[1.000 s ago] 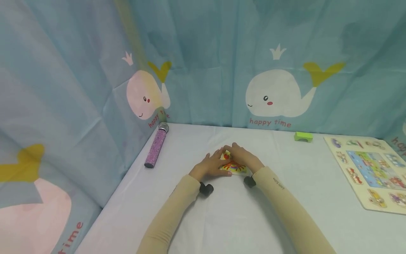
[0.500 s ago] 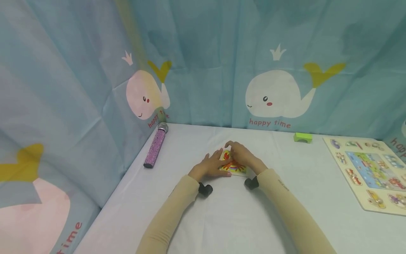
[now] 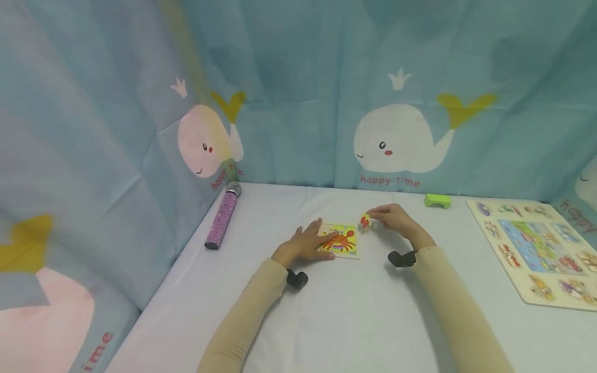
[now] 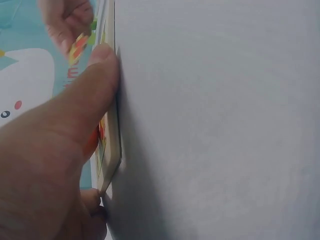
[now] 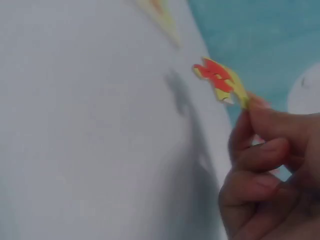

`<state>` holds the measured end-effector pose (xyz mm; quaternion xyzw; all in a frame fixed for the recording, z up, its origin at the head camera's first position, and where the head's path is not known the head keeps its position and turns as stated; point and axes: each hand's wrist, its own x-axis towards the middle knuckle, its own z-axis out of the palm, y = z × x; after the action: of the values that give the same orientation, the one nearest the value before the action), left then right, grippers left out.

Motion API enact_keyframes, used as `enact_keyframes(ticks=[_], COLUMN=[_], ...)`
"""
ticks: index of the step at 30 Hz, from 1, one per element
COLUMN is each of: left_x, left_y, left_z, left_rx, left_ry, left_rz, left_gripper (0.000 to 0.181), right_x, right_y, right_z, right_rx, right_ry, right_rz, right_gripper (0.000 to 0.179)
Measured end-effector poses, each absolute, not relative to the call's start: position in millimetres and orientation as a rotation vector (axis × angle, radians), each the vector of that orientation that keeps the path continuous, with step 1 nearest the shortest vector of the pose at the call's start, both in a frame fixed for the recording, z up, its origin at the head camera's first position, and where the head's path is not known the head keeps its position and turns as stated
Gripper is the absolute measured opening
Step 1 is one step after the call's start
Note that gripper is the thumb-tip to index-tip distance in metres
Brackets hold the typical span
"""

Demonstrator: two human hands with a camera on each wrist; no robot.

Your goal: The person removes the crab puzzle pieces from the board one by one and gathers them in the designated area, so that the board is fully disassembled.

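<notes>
A small square jigsaw puzzle (image 3: 351, 256) with a crab picture on yellow lies flat at the table's middle. My left hand (image 3: 305, 244) rests on its left side with fingers spread, one finger reaching across the crab. In the left wrist view, the thumb (image 4: 102, 67) presses along the board's pale edge (image 4: 115, 142). Right of the puzzle, my right hand (image 3: 396, 218) pinches a red-and-yellow puzzle piece (image 3: 365, 221) by its edge between thumb and fingertips. The right wrist view shows this piece (image 5: 217, 77) held up, its shadow falling on the white cloth.
A purple glittery microphone (image 3: 221, 220) lies at the left table edge. Toward the back right sits a green arch block (image 3: 437, 201), with a large picture peg board (image 3: 522, 290) beyond it. Whale-printed curtains (image 3: 298, 129) border the table at the back and left.
My right hand has pulled away from the puzzle to the right, carrying a piece in its fingertips. More of the crab picture is uncovered. My left hand stays on the puzzle.
</notes>
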<state>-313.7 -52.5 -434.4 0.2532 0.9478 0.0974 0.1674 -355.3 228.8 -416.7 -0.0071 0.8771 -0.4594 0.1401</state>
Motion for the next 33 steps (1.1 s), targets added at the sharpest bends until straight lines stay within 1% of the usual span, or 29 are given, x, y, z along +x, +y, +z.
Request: enact_keyframes(ticks=[3,6,15,27,31,33], left_x=[-313.1,-312.4,-311.6,-314.6,-315.0,-314.9], left_y=[-58.6,-63.8,-65.2,-59.8,-56.4,-54.4], left_z=[-433.7,-433.8,-434.8,-436.3,-435.1,-434.4], left_rx=[0.710,0.697,0.703,0.732,0.758,0.766], left_ry=[2.697,2.697,2.685,2.679,2.663,2.651], left_rz=[0.299,0.311,0.338,0.341,0.354,0.350], left_gripper=[0.071,0.072,0.074,0.071,0.069,0.068], right_x=[-354.3,-355.1,-354.6,-348.1,-345.0,-343.7], right_y=[245.6,248.7,238.8,242.3,242.6,236.6], right_z=[-418.2,-423.5,-436.3,-439.1,-435.6,-431.0], right_rx=[0.034,0.077,-0.104,-0.086,-0.078,-0.114], right_ry=[2.539,2.577,2.810,2.870,2.868,2.876], right_rz=[-1.246,-1.211,-1.141,-1.126,-1.149,-1.148], right_gripper=[0.039,0.037,0.028,0.027,0.028,0.027])
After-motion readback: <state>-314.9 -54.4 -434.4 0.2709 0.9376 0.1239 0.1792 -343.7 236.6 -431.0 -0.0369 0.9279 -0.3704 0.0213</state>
